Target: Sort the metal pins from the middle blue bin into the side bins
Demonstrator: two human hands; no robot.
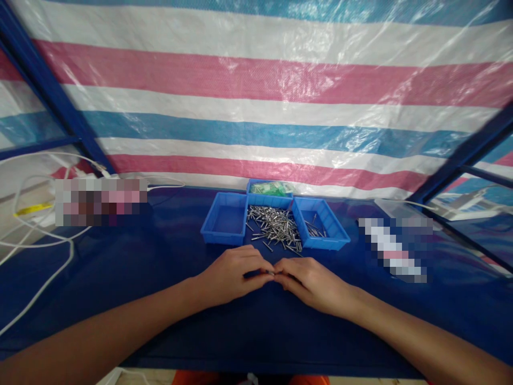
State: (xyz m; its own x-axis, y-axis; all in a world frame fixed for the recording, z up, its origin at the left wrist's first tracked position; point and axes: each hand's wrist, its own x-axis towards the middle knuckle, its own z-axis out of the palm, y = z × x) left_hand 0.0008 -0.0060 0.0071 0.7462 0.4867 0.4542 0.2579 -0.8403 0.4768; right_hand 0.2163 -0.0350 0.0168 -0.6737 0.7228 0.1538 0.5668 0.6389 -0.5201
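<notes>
My left hand (234, 275) and my right hand (310, 280) rest on the dark blue table (140, 278), fingertips meeting in a pinch around a tiny metal piece (271, 273). Both hands are closed. Just beyond them lies a loose pile of small metal pins (276, 227). An empty blue tray (224, 219) stands left of the pile. To its right, another blue tray (320, 222) holds a few pins. Behind the pile, a third blue tray (270, 193) holds green parts.
White cables (36, 235) loop over the table's left end. A striped plastic tarp (256, 107) hangs behind the table, framed by blue metal bars (52, 91). Blurred patches sit left and right of the trays.
</notes>
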